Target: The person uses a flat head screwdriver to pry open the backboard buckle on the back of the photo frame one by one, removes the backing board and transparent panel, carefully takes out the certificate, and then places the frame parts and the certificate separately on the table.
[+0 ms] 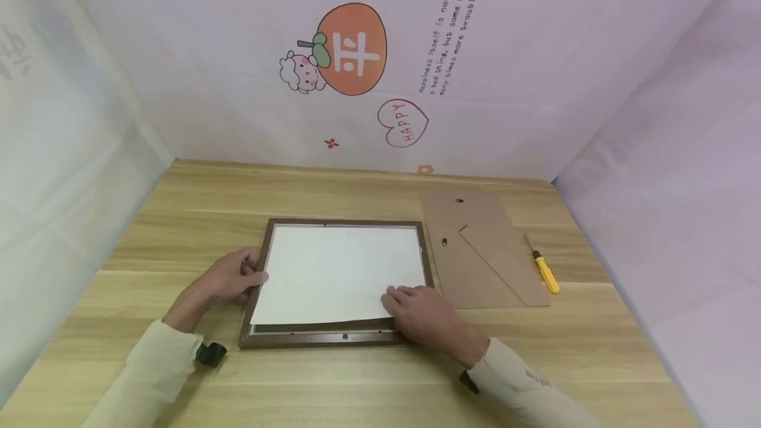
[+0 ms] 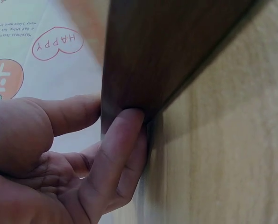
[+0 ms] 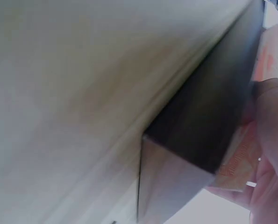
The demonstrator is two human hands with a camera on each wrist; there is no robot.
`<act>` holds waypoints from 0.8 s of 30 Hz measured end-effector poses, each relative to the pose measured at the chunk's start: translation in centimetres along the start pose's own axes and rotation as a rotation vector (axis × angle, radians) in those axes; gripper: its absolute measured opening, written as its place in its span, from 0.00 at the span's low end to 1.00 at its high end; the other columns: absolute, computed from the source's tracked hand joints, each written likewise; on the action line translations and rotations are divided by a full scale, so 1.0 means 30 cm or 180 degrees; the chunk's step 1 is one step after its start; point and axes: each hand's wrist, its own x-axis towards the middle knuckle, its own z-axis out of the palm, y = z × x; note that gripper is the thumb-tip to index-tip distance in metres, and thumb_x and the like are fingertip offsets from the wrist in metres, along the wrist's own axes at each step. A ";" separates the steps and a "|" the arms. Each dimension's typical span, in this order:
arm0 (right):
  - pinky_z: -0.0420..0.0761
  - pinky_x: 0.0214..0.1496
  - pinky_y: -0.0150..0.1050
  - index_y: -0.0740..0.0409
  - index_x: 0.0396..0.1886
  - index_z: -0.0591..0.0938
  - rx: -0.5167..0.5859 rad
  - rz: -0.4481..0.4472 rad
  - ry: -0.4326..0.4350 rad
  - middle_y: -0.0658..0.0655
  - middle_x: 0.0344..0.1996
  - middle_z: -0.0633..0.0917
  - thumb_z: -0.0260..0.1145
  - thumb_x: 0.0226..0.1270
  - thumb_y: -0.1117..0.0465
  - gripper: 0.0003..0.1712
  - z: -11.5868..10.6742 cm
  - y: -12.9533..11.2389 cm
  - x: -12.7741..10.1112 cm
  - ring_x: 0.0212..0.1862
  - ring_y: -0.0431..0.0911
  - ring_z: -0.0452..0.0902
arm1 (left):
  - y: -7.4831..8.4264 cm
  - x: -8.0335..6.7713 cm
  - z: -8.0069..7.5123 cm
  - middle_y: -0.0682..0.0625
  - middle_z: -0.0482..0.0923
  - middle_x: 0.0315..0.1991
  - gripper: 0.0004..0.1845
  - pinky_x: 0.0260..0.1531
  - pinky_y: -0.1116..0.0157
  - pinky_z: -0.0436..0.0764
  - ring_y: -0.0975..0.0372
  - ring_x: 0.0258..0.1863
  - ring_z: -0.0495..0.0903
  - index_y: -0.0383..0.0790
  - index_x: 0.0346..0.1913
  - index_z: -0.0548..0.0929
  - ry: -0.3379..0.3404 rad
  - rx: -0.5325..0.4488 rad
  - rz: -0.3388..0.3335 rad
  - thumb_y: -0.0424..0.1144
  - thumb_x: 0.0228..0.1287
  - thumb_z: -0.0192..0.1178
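Observation:
A brown picture frame (image 1: 303, 339) lies back-side up on the wooden table. Over its opening lies a white sheet (image 1: 339, 273), its near edge short of the frame's near side and slightly raised. My left hand (image 1: 228, 277) grips the frame's left side; in the left wrist view, the thumb rests at the top edge and the fingers (image 2: 117, 144) press against the outer side. With my right hand (image 1: 425, 316) I pinch the sheet's near right corner. The right wrist view shows the frame's dark side (image 3: 204, 107) and part of that hand (image 3: 274, 126), beside an orange-printed surface.
To the right of the frame lies a brown backing board (image 1: 475, 253) with a stand flap and two small dark hangers. A yellow-handled screwdriver (image 1: 547, 275) lies beyond it. Printed white cloth (image 1: 505, 84) walls off the back and both sides.

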 end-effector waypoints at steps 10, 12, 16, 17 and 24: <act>0.82 0.55 0.46 0.52 0.43 0.84 0.0413 0.0544 0.0264 0.50 0.45 0.88 0.75 0.47 0.67 0.20 0.032 0.067 -0.074 0.51 0.47 0.83 | -0.010 -0.002 0.007 0.39 0.71 0.41 0.15 0.34 0.60 0.87 0.55 0.38 0.78 0.29 0.48 0.68 0.0000 -0.0108 0.0007 0.36 0.70 0.58; 0.82 0.57 0.47 0.53 0.44 0.85 0.0518 0.0588 0.0335 0.51 0.46 0.87 0.76 0.43 0.69 0.24 0.045 0.084 -0.087 0.52 0.48 0.82 | -0.011 -0.004 0.007 0.39 0.71 0.40 0.15 0.34 0.60 0.87 0.55 0.38 0.78 0.29 0.48 0.67 -0.0013 -0.0123 -0.0004 0.36 0.70 0.59; 0.82 0.58 0.48 0.56 0.45 0.86 0.0760 0.0663 0.0500 0.54 0.48 0.87 0.75 0.34 0.76 0.30 0.064 0.110 -0.099 0.54 0.51 0.81 | -0.012 -0.008 0.008 0.39 0.71 0.41 0.15 0.34 0.59 0.88 0.54 0.39 0.78 0.30 0.48 0.67 -0.0019 -0.0106 -0.0031 0.36 0.70 0.59; 0.82 0.58 0.48 0.57 0.45 0.86 0.0853 0.0701 0.0563 0.55 0.48 0.87 0.73 0.34 0.78 0.31 0.067 0.115 -0.102 0.54 0.51 0.82 | -0.011 -0.008 0.007 0.38 0.71 0.42 0.15 0.34 0.59 0.88 0.54 0.39 0.78 0.30 0.48 0.67 -0.0017 -0.0104 -0.0031 0.36 0.70 0.59; 0.87 0.46 0.43 0.57 0.43 0.87 0.1552 0.1036 0.1022 0.55 0.40 0.90 0.69 0.51 0.78 0.21 0.080 0.146 -0.103 0.42 0.48 0.88 | -0.009 -0.005 0.004 0.40 0.73 0.40 0.14 0.33 0.61 0.87 0.55 0.37 0.78 0.30 0.48 0.67 -0.0039 -0.0111 0.0007 0.37 0.72 0.56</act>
